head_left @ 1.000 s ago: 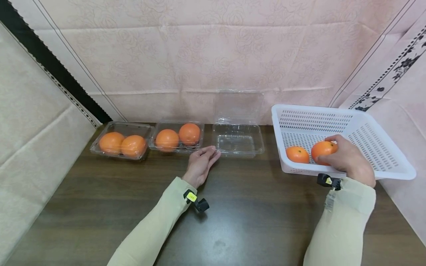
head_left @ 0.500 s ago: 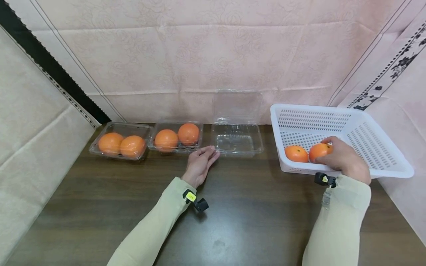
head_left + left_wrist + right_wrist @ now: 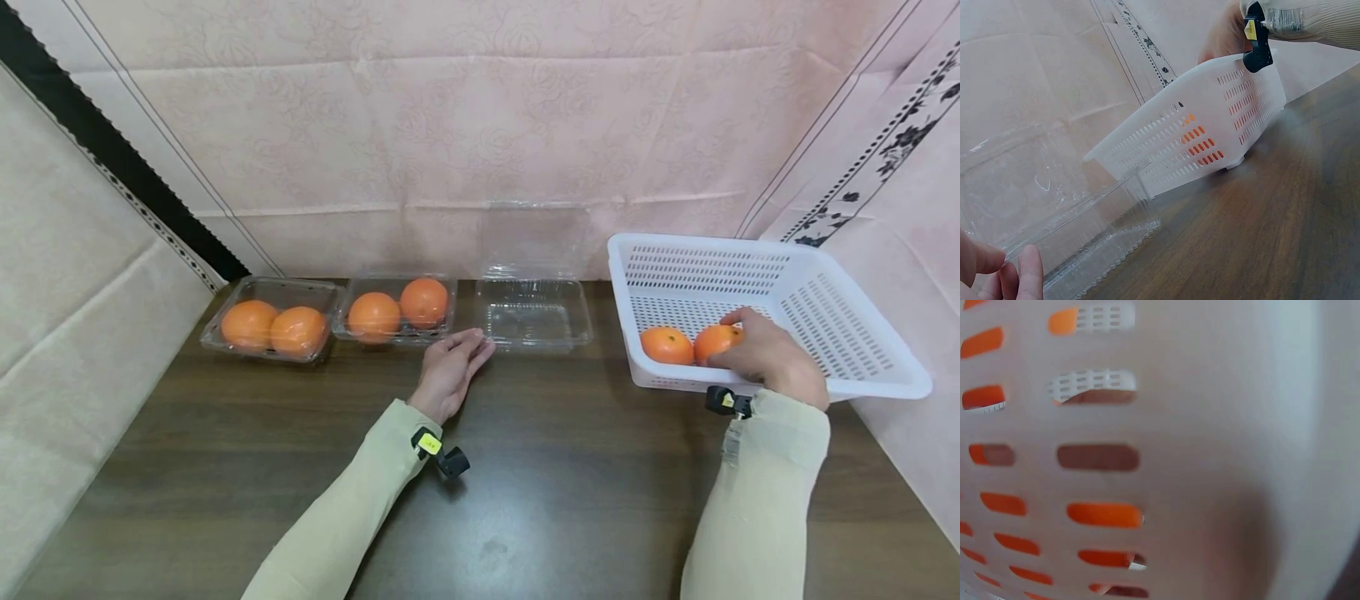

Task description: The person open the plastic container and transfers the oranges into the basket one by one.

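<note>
My right hand (image 3: 776, 357) reaches into the white basket (image 3: 870, 317) and grips an orange (image 3: 715, 340) from its right side. Close to the left of it lies another orange (image 3: 667, 345). In the right wrist view the basket wall (image 3: 1210, 412) fills most of the frame, with orange skin and fingers showing through its slots. My left hand (image 3: 450, 371) pinches the near left corner of an empty clear plastic clamshell container (image 3: 536, 342). Its lid (image 3: 536, 237) stands up against the wall covering. In the left wrist view, thumb and fingers (image 3: 1030, 269) meet at the container's edge.
Left of the empty container sits a clear container (image 3: 393, 333) with two oranges. Farther left is another container (image 3: 255, 346), also holding two oranges. Pink patterned cloth (image 3: 450, 125) hangs behind the brown table (image 3: 525, 500).
My right hand, with the orange, has moved slightly left and lower in the basket, closer to the other orange. The left hand stays at the container's corner.
</note>
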Tool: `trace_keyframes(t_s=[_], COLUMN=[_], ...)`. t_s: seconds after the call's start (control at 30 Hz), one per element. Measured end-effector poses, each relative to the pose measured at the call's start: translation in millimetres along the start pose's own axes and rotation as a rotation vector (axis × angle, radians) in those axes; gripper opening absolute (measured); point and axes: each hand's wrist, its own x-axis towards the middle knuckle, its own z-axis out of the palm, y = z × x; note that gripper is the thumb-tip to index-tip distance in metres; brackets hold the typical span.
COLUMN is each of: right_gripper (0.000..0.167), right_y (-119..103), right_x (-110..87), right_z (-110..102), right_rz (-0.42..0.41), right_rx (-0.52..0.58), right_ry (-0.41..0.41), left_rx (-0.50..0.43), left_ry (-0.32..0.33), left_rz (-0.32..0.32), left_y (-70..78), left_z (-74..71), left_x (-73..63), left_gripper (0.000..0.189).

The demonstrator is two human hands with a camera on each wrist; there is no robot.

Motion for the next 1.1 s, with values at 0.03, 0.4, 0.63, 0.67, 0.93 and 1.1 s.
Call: trace_keyframes(t_s=[0.03,0.4,0.63,0.67,0.93,1.1], right_gripper=[0.081,0.077,0.073,0.073,0.071,0.072], right_y=[0.2,-0.7,-3.6,-3.9,-4.9,-5.1], right_x=[0.5,3.0,2.3,2.3,2.6,3.6], right_z=[0.4,0.2,3.2,3.5,6.1,6.2], right_rz=[0.004,0.025,0.049,0.052,0.078,0.097], right_rx=[0.0,0.0,0.007,0.006,0.045,0.066], right_ry=[0.0,-0.04,0.001,0.001,0.005,0.007], left_rx=[0.002,0.0,0.0,0.0,0.002,-0.001], left_ry=[0.001,0.003,0.004,0.004,0.004,0.001], left_rz=[-0.001,0.002,-0.001,-0.002,0.001,0.003], left_y=[-0.1,-0.4,-0.3,-0.4,-0.2,0.2], left_z=[0.0,0.7,0.6,0.5,0.6,0.7], left_x=[0.0,0.9,0.3,0.2,-0.5,-0.7], left_gripper=[0.033,0.034,0.036,0.036,0.035,0.036])
